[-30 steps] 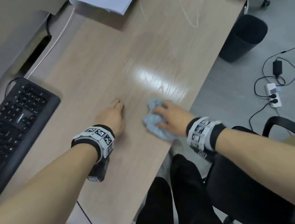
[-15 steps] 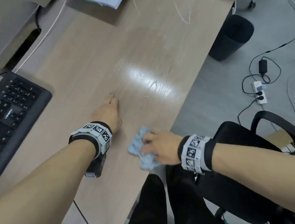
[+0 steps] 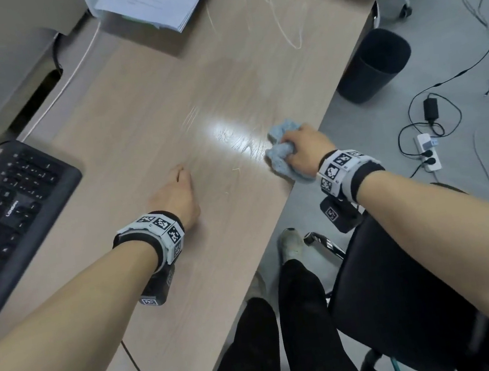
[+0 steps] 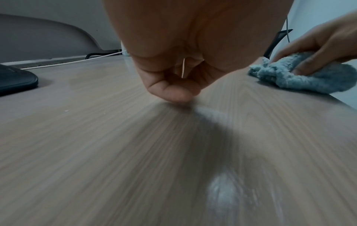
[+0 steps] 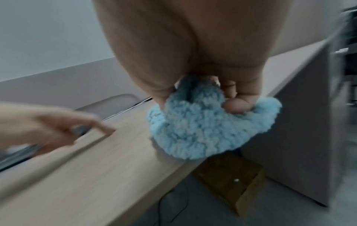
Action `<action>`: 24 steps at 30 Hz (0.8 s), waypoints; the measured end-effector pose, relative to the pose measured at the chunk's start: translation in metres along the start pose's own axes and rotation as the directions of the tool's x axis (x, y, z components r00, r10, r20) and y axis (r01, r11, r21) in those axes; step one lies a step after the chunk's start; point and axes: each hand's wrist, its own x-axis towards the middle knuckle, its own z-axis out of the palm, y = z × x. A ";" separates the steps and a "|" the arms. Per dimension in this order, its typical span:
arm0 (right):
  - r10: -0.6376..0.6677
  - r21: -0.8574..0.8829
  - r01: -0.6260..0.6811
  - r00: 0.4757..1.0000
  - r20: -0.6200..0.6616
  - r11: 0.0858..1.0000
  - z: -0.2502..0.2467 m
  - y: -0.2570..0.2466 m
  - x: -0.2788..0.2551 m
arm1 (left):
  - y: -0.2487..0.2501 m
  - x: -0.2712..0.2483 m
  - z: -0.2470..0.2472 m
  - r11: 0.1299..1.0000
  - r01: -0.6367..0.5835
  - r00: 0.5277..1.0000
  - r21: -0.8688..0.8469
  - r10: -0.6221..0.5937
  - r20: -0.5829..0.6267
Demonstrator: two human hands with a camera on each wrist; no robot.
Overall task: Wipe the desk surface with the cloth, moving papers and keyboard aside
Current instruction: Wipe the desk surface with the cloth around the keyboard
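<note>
Your left hand (image 3: pixel 175 195) rests at the centre of the pale wood-grain bench (image 3: pixel 138 112), fingers loosely curled and holding nothing. At three o'clock, your right hand (image 3: pixel 305 150) has its fingers clamped on the one fluffy light-blue cloth (image 3: pixel 279 152), pressed at the bench's near edge. One black keyboard (image 3: pixel 4 206) sits aside at nine o'clock, one stack of white papers (image 3: pixel 154 0) at twelve. Wiping looks well underway; smears remain toward the papers.

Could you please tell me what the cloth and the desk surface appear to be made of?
The cloth looks like fluffy pale blue microfibre or chenille, given its looped, tufted pile. The desk seems to be light wood-grain laminate with a smooth, semi-gloss finish: printed straight grain, a bright light reflection; it could be veneer.
</note>
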 end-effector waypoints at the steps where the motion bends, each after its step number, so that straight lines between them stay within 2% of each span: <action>1: -0.033 -0.016 0.033 0.999 0.013 0.999 0.008 -0.006 -0.001 | 0.000 0.000 0.000 1.000 0.003 1.000 0.006 -0.003 -0.006; 2: -0.111 -0.021 0.112 0.993 0.043 0.994 0.019 -0.014 -0.007 | 0.002 -0.001 -0.001 1.000 0.006 1.000 0.007 -0.006 -0.013; 4: -0.305 -0.037 0.312 0.944 0.125 0.949 0.041 -0.028 -0.026 | 0.005 0.000 -0.005 1.000 0.009 1.000 0.015 -0.009 -0.029; 6: -0.391 -0.045 0.403 0.906 0.162 0.914 0.051 -0.030 -0.034 | 0.009 0.001 -0.010 0.999 0.020 0.999 0.027 -0.020 -0.027; 8: -0.357 0.008 0.359 0.924 0.139 0.933 0.044 -0.022 -0.027 | 0.011 0.005 -0.015 1.000 0.020 1.000 0.024 -0.020 -0.009; 13: -0.157 0.037 0.155 0.986 0.060 0.987 0.012 0.005 0.003 | 0.014 0.015 -0.030 0.999 0.047 0.999 0.001 -0.047 0.014; 17: -0.076 0.061 0.074 0.996 0.035 0.995 -0.003 0.021 0.024 | 0.020 0.033 -0.038 0.998 0.021 0.999 -0.058 -0.024 -0.043; 24: -0.017 0.060 0.016 1.000 0.017 0.998 -0.035 0.044 0.074 | 0.053 0.076 -0.061 0.993 0.001 1.000 -0.119 -0.004 -0.018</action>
